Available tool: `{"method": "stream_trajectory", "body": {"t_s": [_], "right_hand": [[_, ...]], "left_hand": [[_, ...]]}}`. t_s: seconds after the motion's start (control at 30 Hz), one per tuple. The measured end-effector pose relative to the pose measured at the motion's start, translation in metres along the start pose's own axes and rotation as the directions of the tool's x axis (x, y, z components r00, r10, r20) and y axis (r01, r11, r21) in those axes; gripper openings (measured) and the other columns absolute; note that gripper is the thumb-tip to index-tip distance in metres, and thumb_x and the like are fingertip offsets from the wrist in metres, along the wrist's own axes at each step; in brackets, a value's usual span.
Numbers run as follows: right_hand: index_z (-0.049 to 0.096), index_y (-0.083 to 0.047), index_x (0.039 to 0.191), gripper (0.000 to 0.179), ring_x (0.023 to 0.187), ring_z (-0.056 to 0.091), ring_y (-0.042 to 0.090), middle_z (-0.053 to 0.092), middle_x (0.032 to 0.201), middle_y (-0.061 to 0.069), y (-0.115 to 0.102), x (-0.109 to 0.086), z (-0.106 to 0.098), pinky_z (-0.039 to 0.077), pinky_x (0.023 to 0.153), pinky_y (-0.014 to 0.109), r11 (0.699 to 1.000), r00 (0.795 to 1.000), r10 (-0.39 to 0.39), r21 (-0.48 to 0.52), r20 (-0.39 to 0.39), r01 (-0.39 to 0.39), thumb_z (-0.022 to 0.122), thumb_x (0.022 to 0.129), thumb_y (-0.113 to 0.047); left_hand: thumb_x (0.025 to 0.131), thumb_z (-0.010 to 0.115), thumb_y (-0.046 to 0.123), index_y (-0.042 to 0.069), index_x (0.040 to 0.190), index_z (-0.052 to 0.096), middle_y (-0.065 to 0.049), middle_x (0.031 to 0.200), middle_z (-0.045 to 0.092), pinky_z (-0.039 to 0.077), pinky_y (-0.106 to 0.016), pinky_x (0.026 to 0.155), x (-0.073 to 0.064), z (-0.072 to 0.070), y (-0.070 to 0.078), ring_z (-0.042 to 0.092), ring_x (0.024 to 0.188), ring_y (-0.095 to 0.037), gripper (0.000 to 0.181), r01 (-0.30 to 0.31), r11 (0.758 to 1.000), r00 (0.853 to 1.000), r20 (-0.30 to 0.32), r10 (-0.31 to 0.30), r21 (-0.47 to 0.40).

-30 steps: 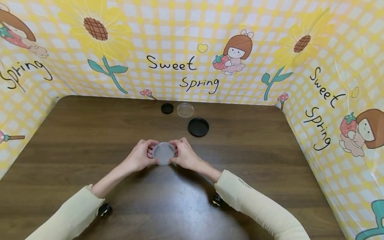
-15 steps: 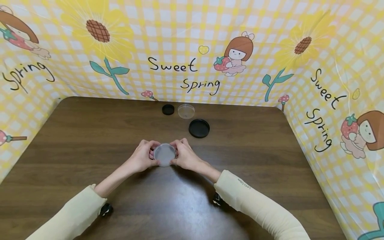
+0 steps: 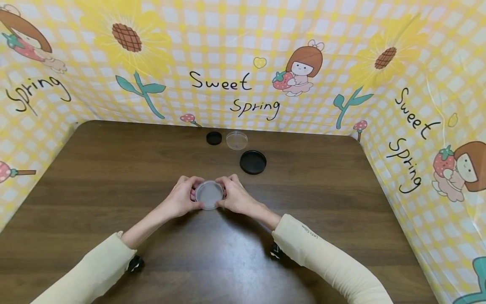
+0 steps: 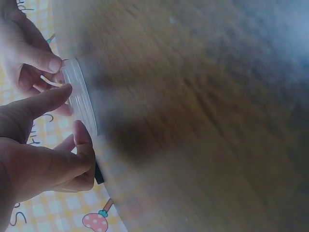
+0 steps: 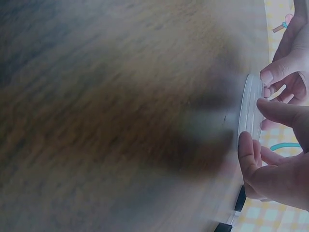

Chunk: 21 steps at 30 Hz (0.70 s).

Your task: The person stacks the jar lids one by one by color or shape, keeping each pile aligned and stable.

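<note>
A round, shallow petri dish (image 3: 209, 195) of clear plastic with a greyish face is held between both hands near the middle of the table. My left hand (image 3: 183, 197) grips its left edge, thumb on the near side and fingers curled at the far side. On the right edge, my right hand (image 3: 236, 196) grips it the same way. The left wrist view shows the layered clear side wall of the petri dish (image 4: 82, 99) close over the wood. In the right wrist view both thumbs are on one face of the petri dish (image 5: 248, 113).
Beyond the hands lie a large black round lid (image 3: 253, 162), a clear round dish (image 3: 237, 140) and a small black round lid (image 3: 214, 138). The brown wooden table (image 3: 114, 169) ends at a yellow checked cloth (image 3: 228, 50) at the back and sides.
Both hands keep the same grip on the petri dish. The whole head view has shifted very slightly; the other things stay where they were on the table.
</note>
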State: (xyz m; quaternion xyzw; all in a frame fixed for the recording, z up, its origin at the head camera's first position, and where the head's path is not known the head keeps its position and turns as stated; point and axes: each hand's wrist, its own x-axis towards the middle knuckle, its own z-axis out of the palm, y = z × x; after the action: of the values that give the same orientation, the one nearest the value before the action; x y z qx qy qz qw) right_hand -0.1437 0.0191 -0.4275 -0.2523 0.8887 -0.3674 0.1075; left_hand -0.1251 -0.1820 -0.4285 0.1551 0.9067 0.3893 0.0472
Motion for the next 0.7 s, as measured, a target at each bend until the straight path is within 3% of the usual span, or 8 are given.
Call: {"method": "stream_trajectory", "body": {"t_s": [0.43,0.7], "right_hand": [[0.054,0.005,0.127,0.062,0.087,0.057,0.022,0.042,0.105,0.013,-0.0028,0.0010,0.0001,0.045,0.075,0.023,1.000,1.000,0.000,-0.022,-0.003,0.000,0.083,0.074,-0.004],[0.054,0.004,0.128,0.062,0.086,0.054,0.019,0.042,0.104,0.013,-0.0027,0.0008,-0.0004,0.045,0.075,0.022,0.999,1.000,-0.002,-0.036,0.005,0.002,0.083,0.074,-0.005]], "left_hand": [[0.066,0.084,-0.002,-0.009,0.119,0.058,-0.021,0.101,0.046,0.046,-0.027,0.068,-0.0005,-0.0003,0.0000,0.051,0.083,-0.023,0.060,-0.018,0.999,1.000,-0.005,0.018,0.034],[0.067,0.083,-0.003,-0.010,0.121,0.057,-0.024,0.104,0.045,0.048,-0.027,0.068,-0.0017,-0.0011,0.0020,0.053,0.084,-0.025,0.060,0.009,1.000,1.000,0.012,-0.009,0.019]]}}
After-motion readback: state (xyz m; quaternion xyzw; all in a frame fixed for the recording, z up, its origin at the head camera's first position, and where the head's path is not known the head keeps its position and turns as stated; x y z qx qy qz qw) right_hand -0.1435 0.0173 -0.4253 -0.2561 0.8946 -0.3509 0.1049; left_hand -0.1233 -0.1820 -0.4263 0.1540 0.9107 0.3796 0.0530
